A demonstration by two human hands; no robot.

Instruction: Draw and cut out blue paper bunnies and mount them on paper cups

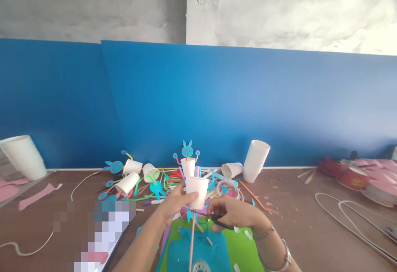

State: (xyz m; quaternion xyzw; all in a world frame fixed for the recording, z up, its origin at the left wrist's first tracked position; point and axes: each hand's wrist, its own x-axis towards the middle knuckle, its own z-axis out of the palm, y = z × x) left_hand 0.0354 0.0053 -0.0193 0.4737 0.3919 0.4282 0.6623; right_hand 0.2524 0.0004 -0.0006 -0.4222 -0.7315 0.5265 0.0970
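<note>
My left hand is closed round a white paper cup, thumb across its front. Below the cup's base a pale pink straw runs down toward me; whether it passes through the base I cannot tell. My right hand grips black-handled scissors, their blades pointing left just under the cup, at the straw. Green sheets and blue sheets lie beneath, with a tape roll at the lower edge. Behind stands a finished-looking cup figure with a blue rabbit head.
Straws and paper scraps heap up behind my hands. More cup figures lie at left. Cup stacks stand at right and far left. White cables and red bowls are at right; a blue panel rises behind.
</note>
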